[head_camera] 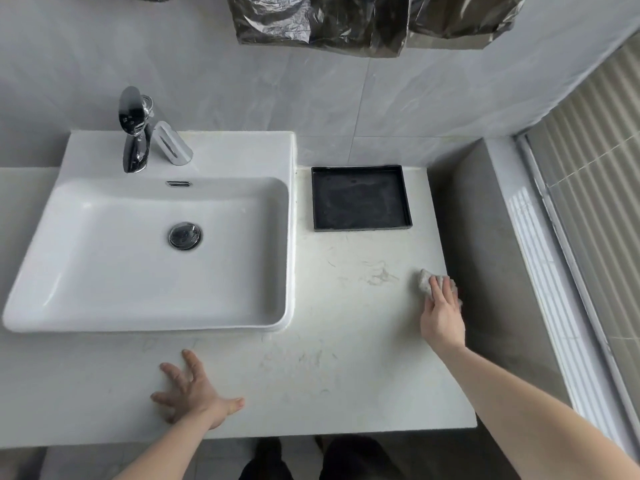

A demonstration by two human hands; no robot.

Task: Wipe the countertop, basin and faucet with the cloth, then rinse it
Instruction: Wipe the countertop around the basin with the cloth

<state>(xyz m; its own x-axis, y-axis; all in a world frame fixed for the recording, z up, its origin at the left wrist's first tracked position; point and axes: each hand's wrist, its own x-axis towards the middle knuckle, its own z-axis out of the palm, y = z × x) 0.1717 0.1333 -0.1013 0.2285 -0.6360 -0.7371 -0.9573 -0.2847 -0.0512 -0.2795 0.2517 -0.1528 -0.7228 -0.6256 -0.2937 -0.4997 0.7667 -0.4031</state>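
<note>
Head view showed the right hand pressing the small grey crumpled cloth flat on the white stone tabletop by its right edge, the left hand spread empty, so the white basin and shiny metal faucet looked left to wipe.
</note>
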